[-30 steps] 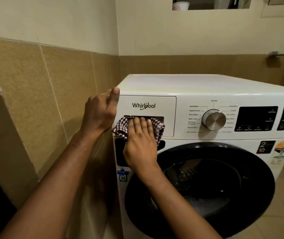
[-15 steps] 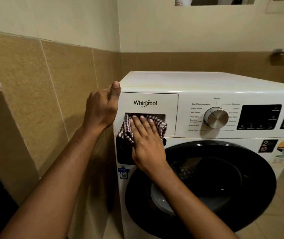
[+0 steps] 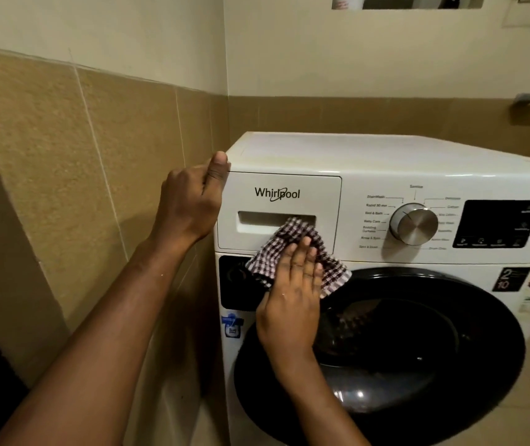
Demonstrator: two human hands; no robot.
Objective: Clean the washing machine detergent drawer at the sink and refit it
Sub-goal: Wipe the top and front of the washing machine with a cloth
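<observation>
The white detergent drawer (image 3: 289, 183) with the Whirlpool logo sits shut in the top left of the washing machine (image 3: 386, 156). My right hand (image 3: 289, 300) presses a brown-and-white checked cloth (image 3: 273, 252) flat, fingers straight, against the drawer's lower right edge and the panel below it. The cloth covers the right end of the handle recess (image 3: 263, 220). My left hand (image 3: 189, 201) grips the machine's top left corner, thumb on the front edge and fingers curled round the side.
A tiled wall (image 3: 64, 156) stands close to the machine's left side. The round dark door (image 3: 418, 349) is below the drawer. A silver dial (image 3: 413, 223) and a dark display (image 3: 498, 223) lie to the right. A metal fitting (image 3: 527, 99) sticks from the back wall.
My right hand and the cloth have slid right and down off the handle recess, which now shows on its left. My left hand stays on the corner.
</observation>
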